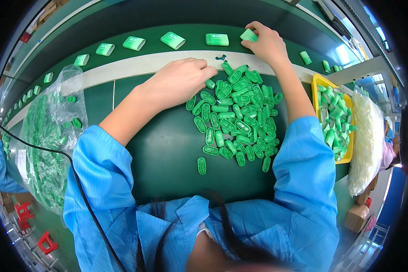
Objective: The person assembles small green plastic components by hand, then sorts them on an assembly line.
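My right hand [268, 44] is at the belt beyond the pale rail, its thumb and fingers closed on a small green-and-white plastic shell [249, 35]. Left of it, a similar shell [217, 40] lies on the belt. My left hand [180, 80] is over the near edge of the rail with its fingers curled together. A small green oval cap [210, 84] shows at its fingertips, partly hidden by them. Just to the right of that hand, a loose heap of green oval caps [240, 113] covers the dark green table [163, 154].
More shells [133, 43] lie spaced along the curving belt [190, 31]. A clear bag of green parts [45, 145] is at the left, crossed by a black cable [72, 163]. A yellow tray [345, 159] of shells and a whitish plastic bag [365, 140] are at the right.
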Demonstrator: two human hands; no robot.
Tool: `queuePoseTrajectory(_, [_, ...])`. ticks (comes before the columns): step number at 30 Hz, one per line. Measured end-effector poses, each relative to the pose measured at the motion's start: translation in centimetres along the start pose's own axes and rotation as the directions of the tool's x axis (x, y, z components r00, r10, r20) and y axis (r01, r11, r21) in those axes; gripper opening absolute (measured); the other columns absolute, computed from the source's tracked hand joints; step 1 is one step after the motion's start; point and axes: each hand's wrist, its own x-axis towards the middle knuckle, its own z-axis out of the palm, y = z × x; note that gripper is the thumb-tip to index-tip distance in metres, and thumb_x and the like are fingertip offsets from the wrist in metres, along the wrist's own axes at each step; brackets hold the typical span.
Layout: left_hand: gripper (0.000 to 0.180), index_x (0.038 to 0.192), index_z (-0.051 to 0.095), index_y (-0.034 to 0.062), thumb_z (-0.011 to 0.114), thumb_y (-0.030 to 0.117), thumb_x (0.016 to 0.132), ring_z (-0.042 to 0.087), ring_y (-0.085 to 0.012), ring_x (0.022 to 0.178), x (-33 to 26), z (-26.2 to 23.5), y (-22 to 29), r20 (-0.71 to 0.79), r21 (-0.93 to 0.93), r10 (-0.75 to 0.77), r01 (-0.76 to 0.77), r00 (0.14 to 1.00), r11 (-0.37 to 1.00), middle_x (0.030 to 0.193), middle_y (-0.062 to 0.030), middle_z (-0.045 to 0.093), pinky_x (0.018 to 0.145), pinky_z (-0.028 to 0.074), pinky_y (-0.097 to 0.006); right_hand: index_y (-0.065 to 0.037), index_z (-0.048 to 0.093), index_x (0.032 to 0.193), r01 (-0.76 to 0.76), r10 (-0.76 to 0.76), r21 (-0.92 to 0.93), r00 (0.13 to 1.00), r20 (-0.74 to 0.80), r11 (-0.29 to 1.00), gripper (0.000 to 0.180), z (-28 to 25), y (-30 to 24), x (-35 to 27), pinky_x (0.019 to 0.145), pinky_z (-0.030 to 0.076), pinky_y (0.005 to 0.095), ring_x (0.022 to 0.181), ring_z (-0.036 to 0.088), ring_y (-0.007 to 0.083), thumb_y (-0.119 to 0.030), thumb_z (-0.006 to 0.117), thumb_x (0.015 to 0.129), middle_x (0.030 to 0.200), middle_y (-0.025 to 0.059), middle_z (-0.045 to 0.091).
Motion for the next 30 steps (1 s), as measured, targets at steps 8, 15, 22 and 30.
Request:
queuePoseTrajectory(8, [0.022, 0.098, 0.062, 0.0019, 0.058, 0.008, 0.078, 0.059, -0.0238, 0.086, 2.5, 0.5, 0.1, 0.053, -0.001, -0.107, 0.107, 0.993, 0.994, 0.089, -0.0100, 0.059, 0.076, 0.048, -0.033, -0.012, 0.060, 0.104, 0.054, -0.029, 0.259, 0.995, -0.100, 0.964, 0.037, -2.1, 0.2, -3.8, 0.067, 0.050, 0.0334, 0.072, 0.061, 0.0227, -0.020, 0.070, 0.070, 0.087, 0.0101, 0.064])
queuePoseTrajectory(15, [0.037, 0.116, 0.047, -0.0101, 0.056, 0.010, 0.086, 0.061, -0.0155, 0.087, 5.3, 2.9, -1.5, 0.167, -0.978, -0.571, 0.208, 0.804, 0.007, 0.102, -0.0129, 0.060, 0.079, 0.049, -0.025, 0.005, 0.053, 0.103, -0.261, -0.039, 0.955, 0.962, 0.269, 0.143, 0.027, -0.5, -1.2, -5.3, 0.070, 0.051, 0.0243, 0.078, 0.062, 0.0162, -0.006, 0.062, 0.080, 0.096, 0.0111, 0.061])
queuePoseTrajectory(22, [0.035, 0.113, 0.053, -0.0068, 0.058, 0.012, 0.084, 0.062, -0.0160, 0.084, 5.1, 4.2, -1.1, 0.057, -0.989, -0.657, 0.134, 0.751, 0.068, 0.098, -0.0139, 0.063, 0.076, 0.050, -0.024, 0.004, 0.052, 0.105, -0.253, -0.038, 0.963, 0.966, 0.257, 0.096, 0.029, 0.4, -1.8, -5.6, 0.074, 0.051, 0.0258, 0.081, 0.062, 0.0169, -0.003, 0.062, 0.079, 0.094, 0.0121, 0.062])
queuePoseTrajectory(30, [0.032, 0.110, 0.059, -0.0001, 0.062, 0.015, 0.082, 0.062, -0.0108, 0.079, 4.6, 2.3, -1.2, -0.171, -0.722, -0.518, 0.251, 0.838, 0.645, 0.089, -0.0110, 0.067, 0.076, 0.049, -0.026, 0.005, 0.053, 0.105, -0.123, -0.084, 0.978, 0.987, 0.138, 0.167, 0.029, 0.5, -1.6, -5.6, 0.075, 0.051, 0.0261, 0.081, 0.062, 0.0159, -0.002, 0.064, 0.079, 0.093, 0.0113, 0.063])
